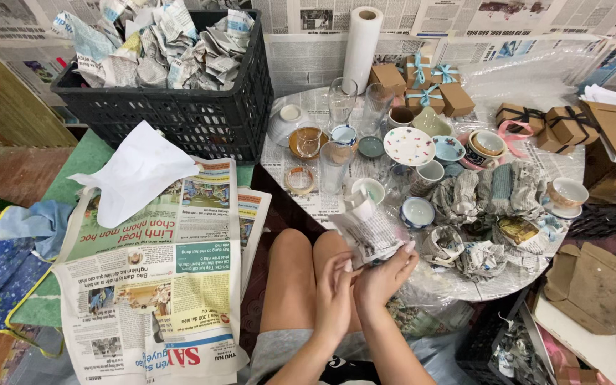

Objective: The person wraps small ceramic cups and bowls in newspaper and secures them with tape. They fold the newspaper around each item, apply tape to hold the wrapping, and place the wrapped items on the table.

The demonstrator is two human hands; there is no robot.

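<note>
A person sits with bare knees drawn up, seen from above. Both hands meet just in front of the knees, closed around a small item half-wrapped in newspaper (368,232). The left hand (334,291) curls its fingers onto the near edge of the paper; the right hand (386,274) pinches the bundle from the other side, fingertips pressing the paper in. What the paper covers is hidden, though a pale rim pokes out at the far end.

Just beyond the grip sits a low round table (286,160) lined with newspaper. Nearest the hands are already wrapped bundles (465,249) and a small blue-rimmed bowl (418,212). Further out stand a speckled plate (408,145), cups, tall clear glasses (341,100), a tape roll (299,180), and, farthest, small brown gift boxes (429,89) tied with ribbon and a white paper roll (362,46).

To the left of the grip lies a stack of flat newspapers (155,285) with a white sheet on top; beyond it, a black crate (180,114) of crumpled paper.

The bundle is held over the table edge, so a loosened pinch could let the item slide out of its open end and strike the crockery below. The crowded glasses are within elbow reach and look easy to topple.
</note>
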